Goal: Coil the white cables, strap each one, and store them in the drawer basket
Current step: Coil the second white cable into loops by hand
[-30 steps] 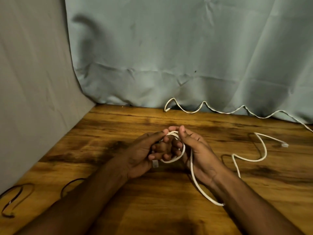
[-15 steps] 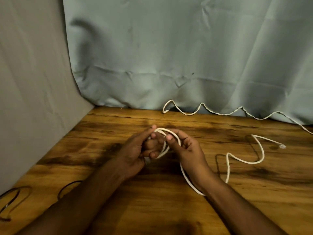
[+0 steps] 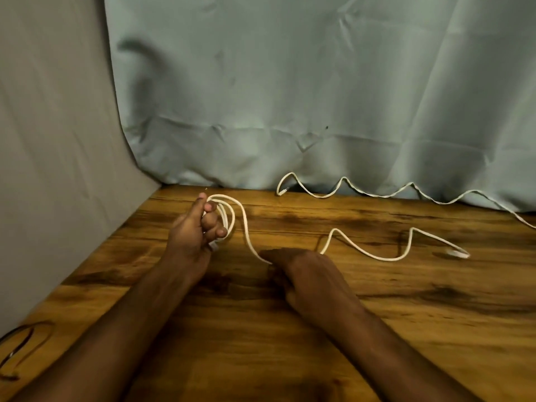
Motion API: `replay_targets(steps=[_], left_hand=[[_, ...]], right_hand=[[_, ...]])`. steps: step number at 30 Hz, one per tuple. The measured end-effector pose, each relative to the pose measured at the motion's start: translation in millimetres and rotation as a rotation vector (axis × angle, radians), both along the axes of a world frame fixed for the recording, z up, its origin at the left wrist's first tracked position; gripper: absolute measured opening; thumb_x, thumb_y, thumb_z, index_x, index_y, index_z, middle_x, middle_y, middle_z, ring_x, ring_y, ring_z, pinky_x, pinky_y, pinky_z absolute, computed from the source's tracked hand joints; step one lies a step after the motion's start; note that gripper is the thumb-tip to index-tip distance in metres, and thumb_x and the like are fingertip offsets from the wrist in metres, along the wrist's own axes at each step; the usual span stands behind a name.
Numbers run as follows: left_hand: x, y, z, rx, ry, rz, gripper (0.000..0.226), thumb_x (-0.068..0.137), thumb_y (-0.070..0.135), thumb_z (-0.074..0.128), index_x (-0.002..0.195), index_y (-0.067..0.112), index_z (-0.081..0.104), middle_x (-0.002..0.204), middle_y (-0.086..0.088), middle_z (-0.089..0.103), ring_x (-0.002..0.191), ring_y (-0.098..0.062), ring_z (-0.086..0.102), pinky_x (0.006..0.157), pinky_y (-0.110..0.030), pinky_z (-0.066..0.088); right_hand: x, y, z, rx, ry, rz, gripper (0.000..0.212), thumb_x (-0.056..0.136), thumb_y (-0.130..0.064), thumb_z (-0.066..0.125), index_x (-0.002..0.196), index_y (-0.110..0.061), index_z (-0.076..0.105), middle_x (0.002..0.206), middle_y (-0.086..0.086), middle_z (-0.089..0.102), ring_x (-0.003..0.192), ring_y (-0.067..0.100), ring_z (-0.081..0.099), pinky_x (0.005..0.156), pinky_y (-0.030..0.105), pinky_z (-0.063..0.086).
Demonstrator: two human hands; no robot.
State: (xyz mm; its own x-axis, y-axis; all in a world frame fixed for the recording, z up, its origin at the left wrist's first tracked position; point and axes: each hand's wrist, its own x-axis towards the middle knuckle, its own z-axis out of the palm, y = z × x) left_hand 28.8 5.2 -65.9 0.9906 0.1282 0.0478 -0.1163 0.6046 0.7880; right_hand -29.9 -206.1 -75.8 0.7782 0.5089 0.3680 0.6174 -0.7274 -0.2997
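Left hand (image 3: 193, 227) grips cable (image 3: 374, 255) coils mid-desk (image 3: 406, 329); right hand (image 3: 304, 271) pinches the loose run just beside.

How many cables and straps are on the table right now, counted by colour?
White cables: 2, one being coiled in the left hand with its tail under the right hand, one along the curtain.
Dark loops, probably straps: about 2, at the near left edge.
Total: 4

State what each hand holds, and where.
Left hand grips the cable by its coiled loops; right hand pinches its loose run.
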Motion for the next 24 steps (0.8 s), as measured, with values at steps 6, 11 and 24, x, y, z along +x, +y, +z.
replay_targets(steps=[6, 11, 24], left_hand=[[-11.7, -24.4, -3.9, 0.382, -0.053, 0.008, 0.037, 0.106, 0.033, 0.042, 0.073, 0.017, 0.046, 0.039, 0.008, 0.036, 0.032, -0.006, 0.04, 0.059, -0.031, 0.038], [-16.8, -34.7, -6.7, 0.374, -0.061, -0.082, 0.039, 0.106, 0.032, 0.043, 0.072, 0.014, 0.048, 0.047, -0.002, 0.041, 0.054, -0.023, 0.052, 0.056, -0.023, 0.052], [-37.3, -42.2, -7.7, 0.713, -0.084, -0.36, 0.048, 0.105, 0.043, 0.039, 0.079, 0.014, 0.067, 0.065, -0.011, 0.06, 0.049, -0.02, 0.054, 0.049, -0.025, 0.044]], right_hand=[[3.8, 1.2, 1.1, -0.015, -0.173, 0.084, 0.059, 0.078, 0.004, 0.059, 0.13, -0.023, 0.068, 0.106, -0.003, 0.072, 0.098, 0.021, 0.067, 0.072, 0.031, 0.047], [3.9, 1.5, 0.3, 0.031, -0.236, 0.124, 0.053, 0.079, 0.003, 0.057, 0.123, -0.022, 0.07, 0.099, -0.002, 0.072, 0.089, 0.02, 0.066, 0.065, 0.035, 0.052], [6.9, -4.6, 0.3, 0.411, -0.168, 0.014, 0.018, 0.104, -0.027, 0.061, 0.118, -0.031, 0.05, 0.086, -0.012, 0.072, 0.076, 0.01, 0.07, 0.063, 0.043, 0.055]])
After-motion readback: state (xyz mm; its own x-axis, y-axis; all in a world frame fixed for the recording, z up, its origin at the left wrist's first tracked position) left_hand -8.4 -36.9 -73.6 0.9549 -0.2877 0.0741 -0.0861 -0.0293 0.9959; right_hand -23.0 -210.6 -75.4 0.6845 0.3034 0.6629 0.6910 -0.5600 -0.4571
